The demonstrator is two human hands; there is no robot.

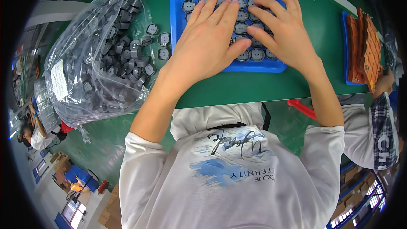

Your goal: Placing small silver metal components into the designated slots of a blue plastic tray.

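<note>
My left hand (206, 41) and right hand (289, 32) spread over rounded grey parts (257, 54) in a rectangular blue plastic tray (263, 66), twelve o'clock.

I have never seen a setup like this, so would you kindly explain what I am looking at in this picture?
Certainly. There is no robot here: a person works bare-handed, and a wide fisheye camera on their head looks down, which bends straight edges. Their left hand and right hand are over a blue tray on a green table. In the tray sit small gray parts. To the left lies a clear plastic bag full of similar ones, with a few loose parts between bag and tray. Both hands have spread fingers and neither clearly grips anything, though the palms hide some parts.
</note>
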